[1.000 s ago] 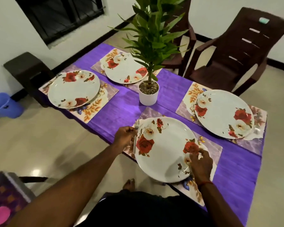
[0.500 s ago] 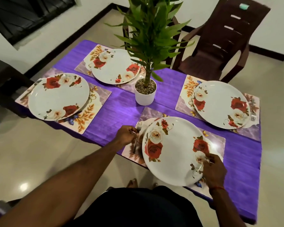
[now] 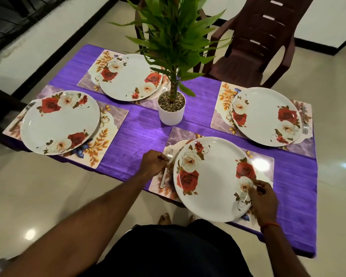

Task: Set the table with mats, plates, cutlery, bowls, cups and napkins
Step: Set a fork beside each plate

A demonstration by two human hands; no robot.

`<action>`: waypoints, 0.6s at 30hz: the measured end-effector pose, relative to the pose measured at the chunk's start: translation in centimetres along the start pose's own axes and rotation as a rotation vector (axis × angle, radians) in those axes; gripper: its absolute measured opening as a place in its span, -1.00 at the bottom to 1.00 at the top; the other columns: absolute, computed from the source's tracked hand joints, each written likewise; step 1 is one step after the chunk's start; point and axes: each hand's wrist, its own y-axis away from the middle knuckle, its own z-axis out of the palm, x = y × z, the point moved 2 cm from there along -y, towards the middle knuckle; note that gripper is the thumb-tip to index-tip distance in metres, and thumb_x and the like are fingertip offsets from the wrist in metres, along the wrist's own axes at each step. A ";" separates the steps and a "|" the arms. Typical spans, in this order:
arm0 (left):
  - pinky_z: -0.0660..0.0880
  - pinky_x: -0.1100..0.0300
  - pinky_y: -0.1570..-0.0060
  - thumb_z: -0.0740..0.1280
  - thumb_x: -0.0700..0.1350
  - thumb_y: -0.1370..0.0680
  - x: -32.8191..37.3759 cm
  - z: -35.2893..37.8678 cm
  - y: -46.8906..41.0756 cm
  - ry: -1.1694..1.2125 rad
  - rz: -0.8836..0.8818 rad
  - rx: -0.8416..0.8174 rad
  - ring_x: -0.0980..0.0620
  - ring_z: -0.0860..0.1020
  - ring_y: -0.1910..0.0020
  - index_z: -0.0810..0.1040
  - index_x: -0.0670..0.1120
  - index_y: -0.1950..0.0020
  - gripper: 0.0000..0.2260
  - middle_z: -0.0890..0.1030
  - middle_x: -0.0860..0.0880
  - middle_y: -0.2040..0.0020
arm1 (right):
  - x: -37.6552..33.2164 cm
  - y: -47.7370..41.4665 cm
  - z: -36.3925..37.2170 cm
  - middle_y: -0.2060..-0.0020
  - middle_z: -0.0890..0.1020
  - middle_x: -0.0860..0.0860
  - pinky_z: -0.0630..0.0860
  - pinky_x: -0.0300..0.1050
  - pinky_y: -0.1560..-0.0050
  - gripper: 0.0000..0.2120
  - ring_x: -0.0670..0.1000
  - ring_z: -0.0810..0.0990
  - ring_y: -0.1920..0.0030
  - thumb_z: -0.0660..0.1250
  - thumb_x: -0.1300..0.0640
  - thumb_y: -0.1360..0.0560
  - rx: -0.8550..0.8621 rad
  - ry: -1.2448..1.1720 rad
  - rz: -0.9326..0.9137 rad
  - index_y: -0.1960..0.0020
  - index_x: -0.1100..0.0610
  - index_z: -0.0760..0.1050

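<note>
While the left hand [image 3: 154, 163] clasps a fork [image 3: 164, 179] beside the plate [image 3: 210, 176], right hand [image 3: 265, 198] grip is unclear.

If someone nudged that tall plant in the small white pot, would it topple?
It probably tips fairly easily: the plant rises tall and leafy above a narrow white pot. The pebbles filling the pot likely add weight low down, steadying it somewhat. It stands on the purple cloth, which might drag rather than let it slide.

I am pinching the fork [image 3: 163, 179] with my left hand [image 3: 155, 163] on the mat [image 3: 181, 135], just left of the near plate [image 3: 212, 176]; my right hand [image 3: 265, 198] is resting, fingers curled, at its right rim.
</note>
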 end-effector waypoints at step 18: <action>0.64 0.12 0.22 0.58 0.03 -0.44 -0.8 0.1 0.6 -0.198 0.056 0.032 0.13 0.61 0.42 0.70 -0.14 0.30 -0.74 0.65 0.02 0.41 | 0.1 0.4 1.0 -0.14 0.65 0.14 0.59 0.06 -0.09 -0.71 0.15 0.63 -0.08 0.43 0.11 -0.55 0.044 -0.016 0.015 -0.24 0.12 0.53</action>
